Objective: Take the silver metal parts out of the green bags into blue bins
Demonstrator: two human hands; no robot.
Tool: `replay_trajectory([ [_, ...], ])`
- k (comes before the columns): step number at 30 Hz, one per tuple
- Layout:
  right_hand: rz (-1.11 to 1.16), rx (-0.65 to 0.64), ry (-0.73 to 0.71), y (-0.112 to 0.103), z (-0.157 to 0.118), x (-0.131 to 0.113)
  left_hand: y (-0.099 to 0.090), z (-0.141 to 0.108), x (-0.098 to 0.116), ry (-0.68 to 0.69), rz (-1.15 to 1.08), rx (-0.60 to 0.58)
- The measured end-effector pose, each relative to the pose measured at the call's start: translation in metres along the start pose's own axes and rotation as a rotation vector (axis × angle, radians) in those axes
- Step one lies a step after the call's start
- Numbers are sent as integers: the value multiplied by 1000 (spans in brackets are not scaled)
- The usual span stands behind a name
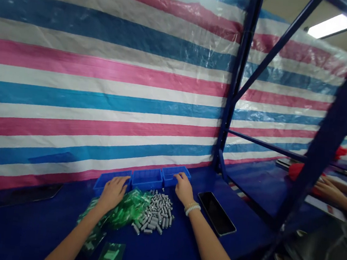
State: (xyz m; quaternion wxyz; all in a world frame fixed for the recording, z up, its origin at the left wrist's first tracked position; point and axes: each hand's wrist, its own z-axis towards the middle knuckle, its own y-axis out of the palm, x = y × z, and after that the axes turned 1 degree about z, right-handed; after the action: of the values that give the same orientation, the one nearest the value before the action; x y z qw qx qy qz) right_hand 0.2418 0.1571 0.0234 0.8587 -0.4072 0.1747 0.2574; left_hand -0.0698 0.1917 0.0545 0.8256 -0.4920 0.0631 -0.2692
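My left hand (pixel 113 192) is over the near side of the left blue bin (pixel 100 183), fingers stretched out and thumb apart, with nothing visible in it. My right hand (pixel 183 188), a beaded bracelet on its wrist, reaches to the right blue bin (pixel 168 178). Its fingers are loosely bent and apart over the bin's near edge; I see nothing held. Between my hands stands the middle blue bin (pixel 147 179). In front of the bins lie a pile of small grey cylinders (pixel 156 213) and a heap of green clear plastic bags (pixel 130 208).
A phone (pixel 217 213) lies right of my right forearm. A small clear bag with white pieces (pixel 110 257) is near the front edge. A dark flat object (pixel 31 194) lies at left. Blue frame posts (pixel 233 82) rise at right; beyond them show another person's arms (pixel 338 192).
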Motion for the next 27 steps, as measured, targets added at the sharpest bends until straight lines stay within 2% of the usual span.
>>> replay_trajectory([
  [2, 20, 4, 4, -9, -2, -5, -15, -8, 4, 52, 2, 78],
  [3, 36, -3, 0, -15, -5, -8, -24, -17, 4, 86, -24, 81],
  [6, 108, -118, -69, -34, -29, -12, -49, -60, 3, 174, -85, -79],
  [8, 162, -326, -166, -45, -52, -13, -59, -95, 0, 222, -54, -240],
  [10, 138, -481, -178, -51, -73, -14, -62, -123, -1, 203, 7, -321],
  [12, 106, -571, -180, -51, -88, -17, -59, -139, -2, 163, 39, -353],
  [15, 77, -620, -196, -40, -93, -24, -51, -141, -1, 109, 45, -367],
  [22, 54, -661, -282, -16, -66, -27, -37, -121, 11, 24, 48, -303],
  [27, 90, -661, -362, -12, -63, -28, -24, -111, 19, 45, -14, -255],
])
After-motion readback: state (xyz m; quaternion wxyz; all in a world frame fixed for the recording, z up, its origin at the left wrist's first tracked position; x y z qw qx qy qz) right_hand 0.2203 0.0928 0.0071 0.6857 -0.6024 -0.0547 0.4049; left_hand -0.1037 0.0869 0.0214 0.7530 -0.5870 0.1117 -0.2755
